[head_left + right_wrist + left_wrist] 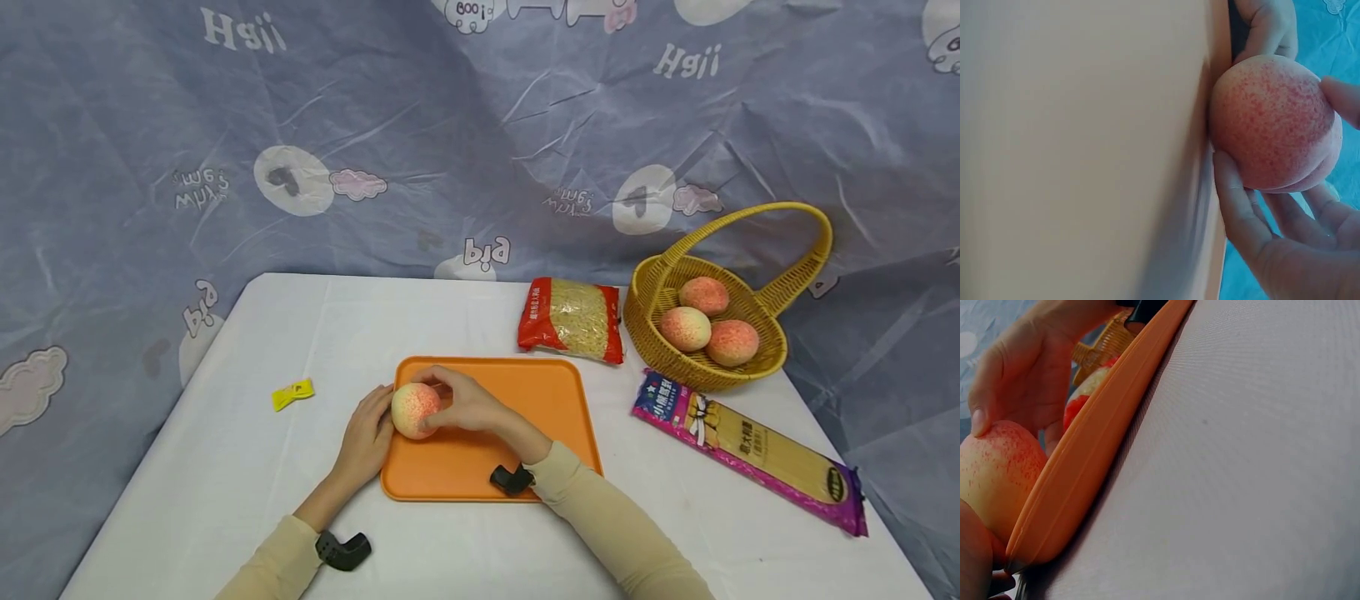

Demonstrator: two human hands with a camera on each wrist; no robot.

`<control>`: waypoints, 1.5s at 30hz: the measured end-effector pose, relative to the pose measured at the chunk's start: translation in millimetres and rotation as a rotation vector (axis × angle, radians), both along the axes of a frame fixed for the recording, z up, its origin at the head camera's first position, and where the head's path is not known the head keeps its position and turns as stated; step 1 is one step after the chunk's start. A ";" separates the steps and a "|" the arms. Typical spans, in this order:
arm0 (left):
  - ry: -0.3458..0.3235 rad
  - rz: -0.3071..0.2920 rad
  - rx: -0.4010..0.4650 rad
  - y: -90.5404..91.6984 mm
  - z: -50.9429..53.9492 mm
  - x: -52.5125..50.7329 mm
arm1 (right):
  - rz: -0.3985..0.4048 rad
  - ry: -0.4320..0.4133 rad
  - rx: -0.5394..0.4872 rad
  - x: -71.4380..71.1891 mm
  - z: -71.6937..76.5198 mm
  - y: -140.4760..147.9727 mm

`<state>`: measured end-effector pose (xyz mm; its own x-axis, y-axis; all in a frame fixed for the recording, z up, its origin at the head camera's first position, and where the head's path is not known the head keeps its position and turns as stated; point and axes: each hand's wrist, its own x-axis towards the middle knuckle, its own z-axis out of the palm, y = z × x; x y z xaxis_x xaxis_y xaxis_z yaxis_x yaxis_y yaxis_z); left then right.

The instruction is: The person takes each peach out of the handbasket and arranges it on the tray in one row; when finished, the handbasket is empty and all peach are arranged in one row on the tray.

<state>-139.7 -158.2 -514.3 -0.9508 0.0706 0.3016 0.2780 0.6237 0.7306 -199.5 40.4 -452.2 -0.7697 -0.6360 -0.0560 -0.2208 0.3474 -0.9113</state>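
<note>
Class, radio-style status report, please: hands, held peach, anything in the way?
Right hand grips peach over left side of orange tray. Left hand at tray's left edge, close beside peach; contact unclear. Basket off tray, out of the way.

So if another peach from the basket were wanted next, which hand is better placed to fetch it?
Probably the right hand: the basket stands on that side. The left hand is farther off, at the left edge of the tray. The right hand would first need to release the peach it grips.
</note>
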 end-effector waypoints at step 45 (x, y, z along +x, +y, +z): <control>0.007 0.016 -0.012 1.2 -1.4 0.0 | 0.041 -0.076 -0.069 -2.5 -4.1 6.1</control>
